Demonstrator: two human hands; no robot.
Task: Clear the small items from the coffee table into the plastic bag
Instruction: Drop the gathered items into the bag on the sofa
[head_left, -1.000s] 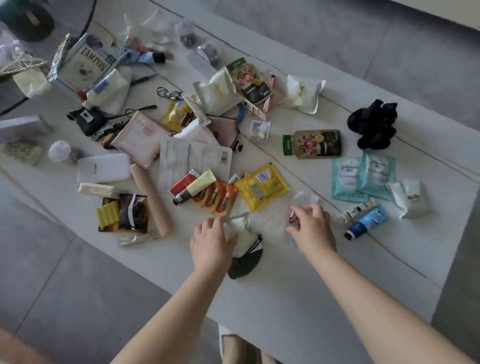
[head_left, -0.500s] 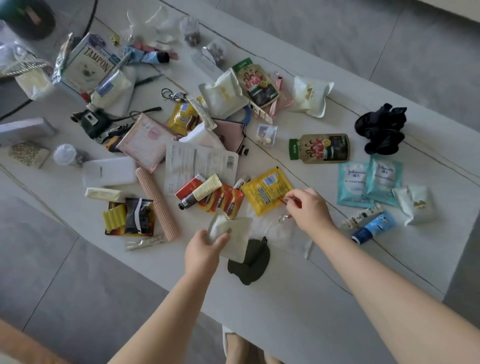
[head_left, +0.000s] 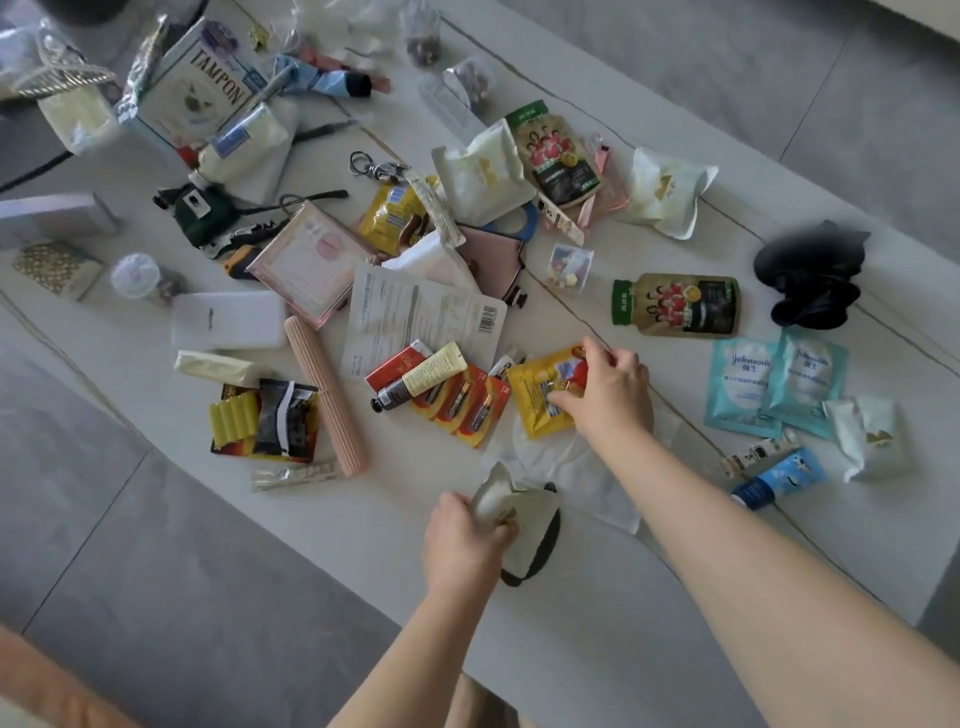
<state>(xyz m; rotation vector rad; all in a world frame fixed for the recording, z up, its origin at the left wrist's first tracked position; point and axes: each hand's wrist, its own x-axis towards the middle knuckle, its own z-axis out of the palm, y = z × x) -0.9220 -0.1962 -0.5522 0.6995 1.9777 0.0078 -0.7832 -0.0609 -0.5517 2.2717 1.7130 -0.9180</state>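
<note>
Worktop (head_left: 597, 613) pale, crowded with small items. Near the right hand (head_left: 610, 395): yellow sachet (head_left: 535, 410), three red battery packs (head_left: 462, 408) just to its left, a cream tube (head_left: 421, 376) lying across them, a printed sheet (head_left: 415, 312) behind. Farther right: two teal sachets (head_left: 774, 387), one blue tube (head_left: 779, 478), one black scrunchie (head_left: 810, 280). Two green-capped pouches (head_left: 675, 304), one flat, one upper centre. Plastic bag (head_left: 561, 467) lies flat and clear on the worktop between the hands, partly under the right forearm; edges hard to trace.

Right hand reaches forward, palm down, fingers (head_left: 563, 400) pinched on the yellow sachet, possibly with a small red item. Left hand (head_left: 462, 540) low, fingers clamped on a white packet (head_left: 493, 499), above a dark green pouch (head_left: 535, 540).
</note>
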